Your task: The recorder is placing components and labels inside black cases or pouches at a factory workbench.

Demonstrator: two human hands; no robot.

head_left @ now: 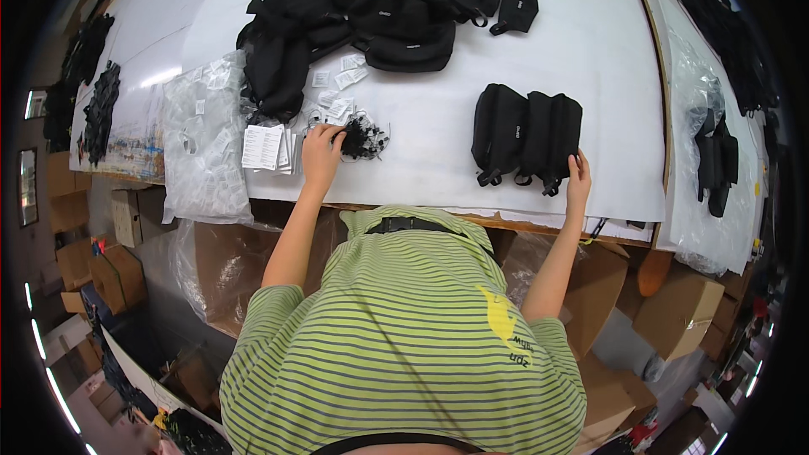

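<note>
My left hand [323,152] is at the left side of a small tangled heap of black strings [364,138], its fingers bent down and closed on the strings at the edge. Close by on its left lies a stack of printed white cards [266,148]. Two black fabric pouches [499,131] lie side by side at the right, small loops at their near ends. My right hand [578,179] touches the near right edge of the right-hand pouch [554,135], fingers extended along its side.
Black bags [401,29] are piled at the table's far side. Small white packets [340,107] lie between pile and strings. A clear plastic bag of packets [205,139] hangs over the front edge at left. Cardboard boxes [678,307] stand below; another table [708,118] adjoins at right.
</note>
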